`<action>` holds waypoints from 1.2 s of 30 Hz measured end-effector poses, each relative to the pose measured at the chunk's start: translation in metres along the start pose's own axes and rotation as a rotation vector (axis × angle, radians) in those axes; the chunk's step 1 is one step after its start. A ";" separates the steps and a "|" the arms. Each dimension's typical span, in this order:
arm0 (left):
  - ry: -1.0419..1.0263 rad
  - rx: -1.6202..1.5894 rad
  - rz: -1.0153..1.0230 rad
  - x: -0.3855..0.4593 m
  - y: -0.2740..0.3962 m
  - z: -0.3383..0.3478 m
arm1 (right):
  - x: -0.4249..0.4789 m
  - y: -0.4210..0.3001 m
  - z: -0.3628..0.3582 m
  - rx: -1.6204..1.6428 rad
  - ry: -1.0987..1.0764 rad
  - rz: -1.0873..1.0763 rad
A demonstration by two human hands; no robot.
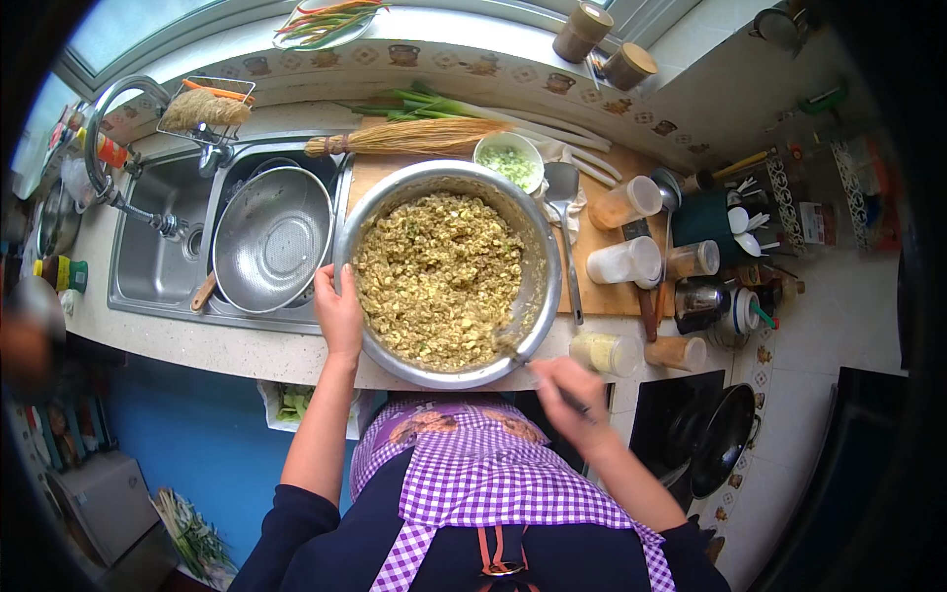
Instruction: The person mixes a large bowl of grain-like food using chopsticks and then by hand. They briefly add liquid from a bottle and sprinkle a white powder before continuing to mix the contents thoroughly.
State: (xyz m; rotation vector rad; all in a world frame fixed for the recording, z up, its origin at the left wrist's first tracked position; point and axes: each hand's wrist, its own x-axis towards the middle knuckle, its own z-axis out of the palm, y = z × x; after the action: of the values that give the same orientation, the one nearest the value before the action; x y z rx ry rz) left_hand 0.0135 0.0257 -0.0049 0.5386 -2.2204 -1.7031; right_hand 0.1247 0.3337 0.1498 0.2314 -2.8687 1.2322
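Note:
A large stainless steel bowl (549, 311) stands at the counter's front edge, partly over a wooden cutting board (603, 296). Inside it lies a chopped filling (436, 281) of brown and yellow bits with specks of green. My left hand (340, 311) grips the bowl's left rim, thumb on the inner side. My right hand (570, 396), slightly blurred, is closed around the dark handle of a utensil (573, 405). The utensil's far end dips into the filling by the bowl's lower right wall, so its shape is hidden.
Left of the bowl, a metal strainer basin (277, 240) sits over the double sink (152, 251). Behind are a straw whisk brush (414, 137), leeks (429, 103) and a bowl of chopped scallion (510, 163). Rightward lie a spatula (564, 214), seasoning jars (625, 259) and a wok (721, 444).

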 end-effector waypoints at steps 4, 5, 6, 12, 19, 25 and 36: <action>-0.017 -0.031 -0.024 -0.004 0.002 0.001 | 0.027 -0.001 0.064 0.235 0.036 -0.162; -0.037 -0.047 -0.029 -0.004 0.002 0.001 | 0.042 0.008 0.076 0.209 0.021 -0.244; -0.048 -0.062 -0.017 -0.003 0.003 0.001 | 0.062 0.022 0.081 0.240 -0.027 -0.347; -0.049 -0.094 -0.003 -0.002 -0.004 0.001 | 0.086 0.046 0.031 -0.037 0.099 -0.217; -0.045 -0.082 -0.023 -0.005 0.003 0.004 | 0.058 0.019 0.079 0.121 -0.100 -0.293; -0.063 0.048 -0.034 -0.005 0.018 -0.004 | 0.071 0.037 0.057 -0.078 0.003 -0.259; -0.742 0.143 -0.165 -0.096 0.078 -0.001 | 0.062 0.026 0.098 0.007 -0.229 -0.267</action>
State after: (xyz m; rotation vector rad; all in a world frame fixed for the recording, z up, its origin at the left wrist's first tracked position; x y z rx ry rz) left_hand 0.0904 0.0875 0.0701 0.1135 -2.8782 -2.0816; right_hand 0.0649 0.2725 0.0675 0.7749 -2.8885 1.2361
